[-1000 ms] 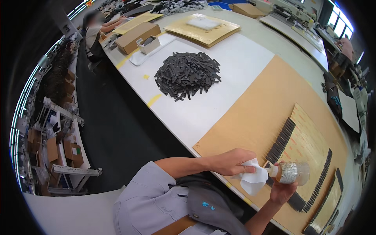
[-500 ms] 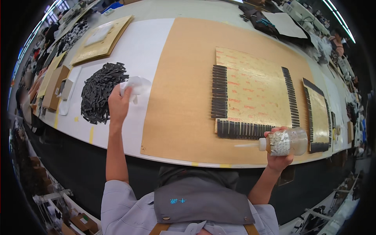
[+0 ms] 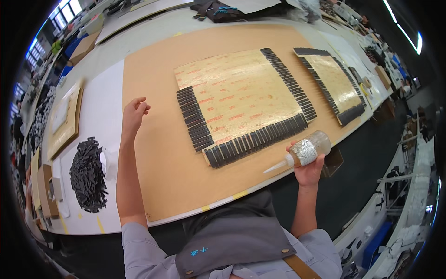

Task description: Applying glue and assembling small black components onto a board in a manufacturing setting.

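Note:
My right hand [image 3: 310, 173] is wrapped round a clear squeeze bottle [image 3: 320, 142] with a silvery wrap, its long pale nozzle pointing left over the table's near edge. My left hand [image 3: 134, 113] hovers above the tan sheet, fingers loosely bent and apart, with nothing visible in it. Right of that hand lies a yellowish board [image 3: 237, 93] with faint red print. Short black strips [image 3: 194, 118] line its left, right and near edges side by side. A heap of similar loose strips [image 3: 88, 176] lies at the left, beside a crumpled white cloth [image 3: 110, 163] partly hidden by my left forearm.
A smaller board [image 3: 332, 83] edged with black strips lies to the right. Stacked boards [image 3: 65, 123] and a cardboard box [image 3: 46, 188] sit at the far left. Dark fabric [image 3: 223, 10] is at the back. The tan sheet [image 3: 160, 186] covers the table's middle.
My left hand has let go of the white cloth beside the strip heap and moved right over the tan sheet. My right hand still holds the bottle, its nozzle now tilted downward. The view has turned.

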A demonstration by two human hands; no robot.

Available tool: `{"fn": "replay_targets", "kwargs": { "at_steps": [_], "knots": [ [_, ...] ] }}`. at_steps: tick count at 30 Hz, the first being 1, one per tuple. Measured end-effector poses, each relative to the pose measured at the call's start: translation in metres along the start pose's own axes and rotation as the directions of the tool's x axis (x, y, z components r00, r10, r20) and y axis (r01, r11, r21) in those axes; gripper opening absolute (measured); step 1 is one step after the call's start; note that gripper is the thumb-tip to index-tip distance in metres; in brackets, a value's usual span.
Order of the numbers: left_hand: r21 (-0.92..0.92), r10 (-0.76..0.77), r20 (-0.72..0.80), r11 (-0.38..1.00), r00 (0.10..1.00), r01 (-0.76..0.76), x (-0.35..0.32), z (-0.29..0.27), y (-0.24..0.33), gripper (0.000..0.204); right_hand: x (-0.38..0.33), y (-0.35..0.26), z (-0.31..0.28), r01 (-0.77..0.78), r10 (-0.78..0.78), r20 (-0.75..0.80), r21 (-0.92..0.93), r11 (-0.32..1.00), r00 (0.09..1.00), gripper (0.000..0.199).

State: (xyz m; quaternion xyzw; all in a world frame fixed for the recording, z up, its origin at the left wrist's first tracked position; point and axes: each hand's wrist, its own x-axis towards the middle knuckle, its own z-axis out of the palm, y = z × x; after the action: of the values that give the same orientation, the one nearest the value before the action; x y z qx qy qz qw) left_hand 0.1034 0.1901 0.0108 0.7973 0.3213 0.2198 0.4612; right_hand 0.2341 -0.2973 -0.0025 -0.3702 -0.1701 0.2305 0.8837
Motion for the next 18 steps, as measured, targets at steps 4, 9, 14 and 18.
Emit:
{"fn": "replay_targets", "kwargs": {
  "at_steps": [4, 9, 14, 18],
  "knots": [
    [-0.073, -0.131, 0.152, 0.987, 0.98, 0.143, 0.055, 0.052, 0.001, 0.038, -0.009, -0.01, -0.012, 0.107, -0.107, -0.006, 0.009, 0.994, 0.994, 0.07],
    [-0.199, -0.088, 0.235, 0.97, 0.968, 0.136, 0.1, 0.093, -0.007, 0.04, -0.014, -0.026, -0.03, 0.13, -0.131, -0.212, -0.02, 0.991, 0.968, 0.065],
    [-0.241, -0.1, 0.264, 0.956, 0.959, 0.166, 0.117, 0.114, -0.003, 0.041, -0.007, -0.03, -0.033, 0.121, -0.129, -0.267, -0.044, 0.992, 0.955, 0.055],
    [-0.037, -0.104, 0.1, 0.993, 0.99, 0.108, 0.101, 0.089, -0.002, 0.041, 0.008, -0.016, -0.038, 0.059, -0.067, -0.273, -0.039, 0.997, 0.96, 0.057]
  ]
}}
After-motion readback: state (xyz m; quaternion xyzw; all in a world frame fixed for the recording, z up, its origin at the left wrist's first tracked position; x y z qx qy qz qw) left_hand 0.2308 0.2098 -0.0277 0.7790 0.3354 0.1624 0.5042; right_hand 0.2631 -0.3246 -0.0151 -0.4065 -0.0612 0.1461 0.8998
